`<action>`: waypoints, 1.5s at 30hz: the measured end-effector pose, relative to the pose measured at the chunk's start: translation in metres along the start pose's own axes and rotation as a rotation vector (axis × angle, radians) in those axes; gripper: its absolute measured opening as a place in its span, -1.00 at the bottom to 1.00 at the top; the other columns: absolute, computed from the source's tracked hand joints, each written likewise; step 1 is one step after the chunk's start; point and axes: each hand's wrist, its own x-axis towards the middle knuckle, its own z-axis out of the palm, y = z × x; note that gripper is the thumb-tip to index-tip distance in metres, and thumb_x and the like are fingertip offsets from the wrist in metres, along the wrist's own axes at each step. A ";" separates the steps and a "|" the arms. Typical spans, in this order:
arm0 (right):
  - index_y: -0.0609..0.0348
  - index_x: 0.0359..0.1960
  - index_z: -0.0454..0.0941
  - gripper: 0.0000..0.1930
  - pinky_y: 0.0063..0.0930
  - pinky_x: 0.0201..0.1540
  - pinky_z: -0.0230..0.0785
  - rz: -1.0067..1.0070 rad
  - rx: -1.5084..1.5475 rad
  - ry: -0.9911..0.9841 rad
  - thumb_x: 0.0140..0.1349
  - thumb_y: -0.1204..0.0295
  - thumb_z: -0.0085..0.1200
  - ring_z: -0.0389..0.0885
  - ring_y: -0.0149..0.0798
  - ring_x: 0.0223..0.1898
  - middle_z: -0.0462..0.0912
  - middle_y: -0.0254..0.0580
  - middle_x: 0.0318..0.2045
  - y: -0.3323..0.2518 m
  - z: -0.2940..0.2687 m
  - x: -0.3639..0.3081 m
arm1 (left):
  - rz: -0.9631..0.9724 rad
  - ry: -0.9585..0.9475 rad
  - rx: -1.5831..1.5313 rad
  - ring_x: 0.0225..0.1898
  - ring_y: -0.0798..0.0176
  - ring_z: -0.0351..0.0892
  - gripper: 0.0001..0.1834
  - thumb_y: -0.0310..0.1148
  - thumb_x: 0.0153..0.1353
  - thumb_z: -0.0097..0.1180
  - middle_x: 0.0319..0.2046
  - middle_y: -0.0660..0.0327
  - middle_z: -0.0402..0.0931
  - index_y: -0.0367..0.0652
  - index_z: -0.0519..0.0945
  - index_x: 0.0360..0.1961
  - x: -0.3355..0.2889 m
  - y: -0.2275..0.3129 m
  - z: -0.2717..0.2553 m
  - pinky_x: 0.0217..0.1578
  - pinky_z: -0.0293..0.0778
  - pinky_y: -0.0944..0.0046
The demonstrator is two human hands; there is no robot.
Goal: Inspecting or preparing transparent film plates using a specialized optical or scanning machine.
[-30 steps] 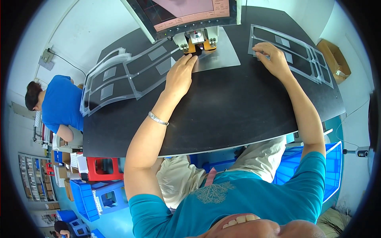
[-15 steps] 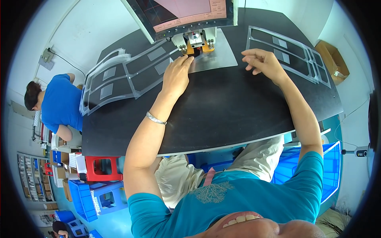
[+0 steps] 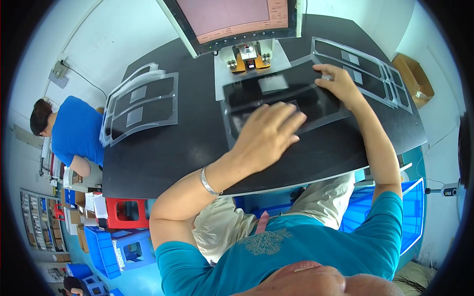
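A flat film sheet (image 3: pixel 307 79) with dark panels, a clear border and pale rectangles lies across the middle of the black table, in front of the machine head (image 3: pixel 247 60). Its edges are smeared by motion. My right hand (image 3: pixel 339 85) pinches the sheet's far right edge between thumb and fingers. My left hand (image 3: pixel 269 132) is over the sheet's near left part with fingers stretched out, slightly blurred. Whether its fingertips touch the film, I cannot tell. A stack of similar sheets (image 3: pixel 153 101) lies at the left, and another stack (image 3: pixel 380 74) at the right.
A monitor (image 3: pixel 237 22) stands above the machine head, which sits over a metal plate (image 3: pixel 222 79). An open cardboard box (image 3: pixel 414 79) is beyond the table's right edge. Another person (image 3: pixel 76 128) in blue bends at the far left. Blue crates (image 3: pixel 410 217) stand below the table.
The sheet has shifted right from beside the left stack to the middle. My left hand has come nearer and right, and my right hand has closed on the film. The screen picture has changed.
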 end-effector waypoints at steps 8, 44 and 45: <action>0.27 0.20 0.56 -0.50 -0.36 0.15 0.38 0.091 -0.204 0.077 0.16 0.49 0.20 0.55 -0.23 0.03 0.65 -0.07 0.01 0.011 -0.028 0.003 | -0.200 -0.115 0.220 0.19 -0.09 0.49 -0.49 -0.06 0.36 0.13 0.13 -0.04 0.51 -0.18 0.56 0.18 -0.015 -0.051 0.010 0.23 0.39 -0.03; 0.20 0.17 0.58 -0.46 -0.29 0.26 0.36 0.076 -0.220 0.244 0.09 0.35 0.22 0.59 0.01 0.19 0.65 0.11 0.10 0.044 -0.036 0.017 | -0.556 -0.211 0.607 0.04 0.02 0.65 -0.65 -0.53 0.33 -0.02 0.02 0.11 0.66 -0.10 0.63 0.08 -0.118 -0.139 -0.126 0.01 0.58 0.09; 0.20 0.17 0.58 -0.46 -0.29 0.26 0.36 0.077 -0.220 0.246 0.09 0.35 0.22 0.59 0.01 0.19 0.65 0.11 0.10 0.045 -0.035 0.017 | -0.553 -0.210 0.606 0.04 0.02 0.65 -0.65 -0.53 0.33 -0.02 0.02 0.11 0.66 -0.10 0.63 0.08 -0.111 -0.137 -0.127 0.01 0.58 0.09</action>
